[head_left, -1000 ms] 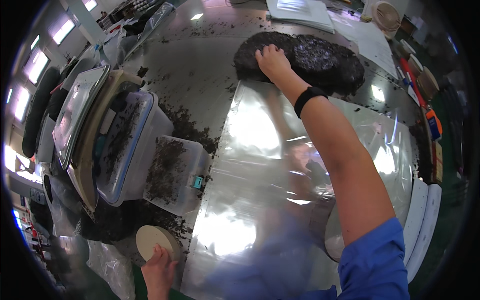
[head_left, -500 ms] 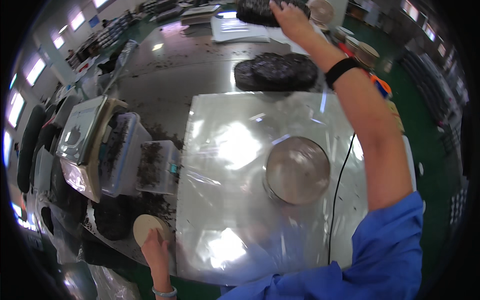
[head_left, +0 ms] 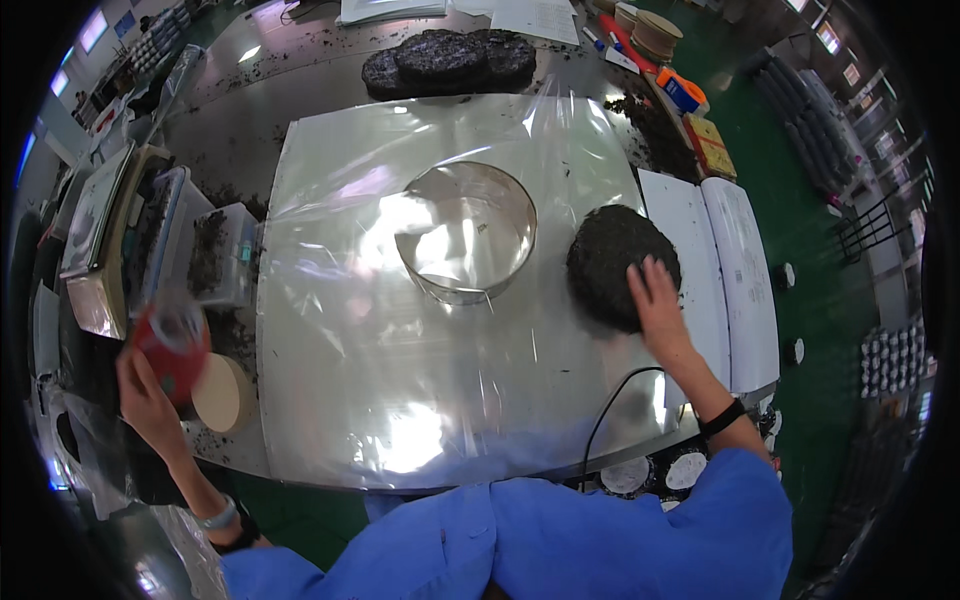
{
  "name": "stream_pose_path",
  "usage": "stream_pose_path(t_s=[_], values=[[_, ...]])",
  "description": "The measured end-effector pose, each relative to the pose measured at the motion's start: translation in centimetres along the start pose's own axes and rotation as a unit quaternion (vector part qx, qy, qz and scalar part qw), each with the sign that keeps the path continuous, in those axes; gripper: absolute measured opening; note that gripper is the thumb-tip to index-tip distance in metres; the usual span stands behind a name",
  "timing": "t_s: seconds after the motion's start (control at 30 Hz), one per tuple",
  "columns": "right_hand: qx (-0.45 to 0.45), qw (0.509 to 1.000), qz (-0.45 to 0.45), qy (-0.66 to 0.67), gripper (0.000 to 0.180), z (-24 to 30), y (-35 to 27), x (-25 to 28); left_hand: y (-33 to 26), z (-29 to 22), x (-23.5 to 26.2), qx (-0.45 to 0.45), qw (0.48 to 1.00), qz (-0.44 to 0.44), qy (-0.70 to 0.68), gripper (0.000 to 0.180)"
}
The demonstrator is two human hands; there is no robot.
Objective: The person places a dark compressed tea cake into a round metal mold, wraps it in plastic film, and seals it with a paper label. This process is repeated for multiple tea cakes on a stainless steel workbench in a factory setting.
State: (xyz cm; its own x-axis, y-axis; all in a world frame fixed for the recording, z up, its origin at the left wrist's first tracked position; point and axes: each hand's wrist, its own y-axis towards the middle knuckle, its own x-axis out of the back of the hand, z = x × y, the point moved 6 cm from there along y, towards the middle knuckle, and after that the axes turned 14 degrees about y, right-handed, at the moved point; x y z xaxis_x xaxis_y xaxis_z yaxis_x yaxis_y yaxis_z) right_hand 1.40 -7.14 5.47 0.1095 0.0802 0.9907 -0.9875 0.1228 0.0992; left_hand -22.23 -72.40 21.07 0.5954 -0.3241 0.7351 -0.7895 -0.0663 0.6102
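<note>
A red thing [head_left: 175, 352] in the left hand [head_left: 150, 408] was too blurred to name and partly hid a pale disc [head_left: 226, 395] beside that grip. Beneath the right hand [head_left: 660, 315], part of a dark cake [head_left: 615, 255] was covered; well ahead, papers [head_left: 535, 22] were cut off.

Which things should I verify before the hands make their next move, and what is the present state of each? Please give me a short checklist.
1. Right hand in contact with the dark disc: ok, its fingers lie over the disc.
2. Dark disc resting fully on the shiny sheet: cannot tell, its underside is hidden.
3. Round hoop apart from the dark disc: ok, a gap shows between them.
4. Left hand free: not ok, it holds a red object.
5. Red object identified: cannot tell, it is blurred.
6. Cable off the near edge of the sheet: not ok, it crosses there.
</note>
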Motion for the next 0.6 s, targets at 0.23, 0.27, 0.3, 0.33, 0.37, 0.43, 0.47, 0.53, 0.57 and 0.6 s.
stream_pose_path(t_s=[0.23,0.27,0.3,0.33,0.37,0.43,0.47,0.53,0.57,0.6], values=[[-0.091,0.982,0.065,0.150,0.117,1.0,2.3,0.6,1.1,-23.2,-10.5,-0.144,0.924,0.148,-0.322,0.032],[-0.092,0.989,0.060,0.100,0.117,1.3,2.6,0.8,-0.7,-26.3,-13.2,-0.182,0.906,0.187,-0.334,0.033],[-0.086,0.988,0.052,0.113,0.115,1.1,2.3,0.8,-3.3,-29.1,-15.6,-0.228,0.884,0.223,-0.341,0.034],[-0.078,0.988,0.042,0.126,0.113,0.5,2.1,0.7,-6.7,-31.5,-16.9,-0.291,0.858,0.241,-0.347,0.035],[-0.070,0.987,0.033,0.139,0.112,-0.1,2.2,0.7,-10.5,-33.5,-16.9,-0.367,0.822,0.245,-0.359,0.036],[-0.084,0.979,0.038,0.179,0.106,-0.4,2.3,1.2,-16.7,-35.7,-12.2,-0.565,0.714,0.157,-0.383,0.038],[-0.093,0.975,0.043,0.197,0.104,-0.7,2.2,1.4,-18.3,-36.4,-9.1,-0.646,0.660,0.078,-0.375,0.039],[-0.082,0.975,0.039,0.201,0.101,-1.0,2.2,1.6,-16.1,-36.9,-6.0,-0.636,0.678,0.039,-0.368,0.036],[-0.076,0.975,0.042,0.204,0.101,-0.3,2.4,2.1,-13.7,-36.6,-6.9,-0.589,0.748,0.074,-0.296,0.032],[-0.078,0.976,0.043,0.199,0.100,0.2,2.4,2.7,-10.6,-36.2,-8.0,-0.523,0.799,0.046,-0.292,0.030]])
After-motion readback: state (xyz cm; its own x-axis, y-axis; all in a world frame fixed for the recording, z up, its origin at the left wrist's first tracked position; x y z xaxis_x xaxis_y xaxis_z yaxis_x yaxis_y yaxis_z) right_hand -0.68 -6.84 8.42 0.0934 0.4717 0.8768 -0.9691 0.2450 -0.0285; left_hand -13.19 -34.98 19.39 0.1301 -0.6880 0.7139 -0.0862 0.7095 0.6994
